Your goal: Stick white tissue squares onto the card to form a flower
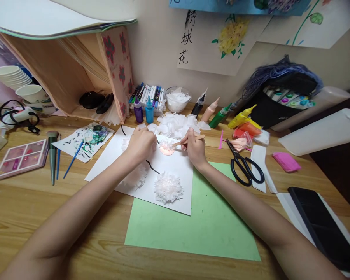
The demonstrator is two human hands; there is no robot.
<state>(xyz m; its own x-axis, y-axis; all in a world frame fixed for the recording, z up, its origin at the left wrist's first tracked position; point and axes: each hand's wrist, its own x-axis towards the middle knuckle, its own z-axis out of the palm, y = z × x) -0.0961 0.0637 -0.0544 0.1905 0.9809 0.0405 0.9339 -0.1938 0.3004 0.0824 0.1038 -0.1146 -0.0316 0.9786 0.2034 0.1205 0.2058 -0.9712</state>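
Note:
On the white sheet of paper (175, 165), my right hand (195, 149) grips a flat wooden stick (200, 137). The stick's tip touches a peach-coloured round patch (167, 150), which has white tissue ruffles along its far edge. Just left of the patch, my left hand (142, 143) is closed over the paper with its fingertips hidden, so I cannot tell what is in them. A finished-looking white tissue pompom (168, 187) sits near the paper's front edge. More tissue ruffles (135, 177) show partly behind my left forearm. Short black strokes mark the sheet.
Behind my hands lies a pile of white tissue pieces (175, 123), with a glass bowl (178, 99) and several paint bottles (211, 109). Black-handled scissors (242, 163) lie right. Green paper (192, 231) is underneath. A paint-smeared sheet (86, 142) and brushes (52, 155) lie left.

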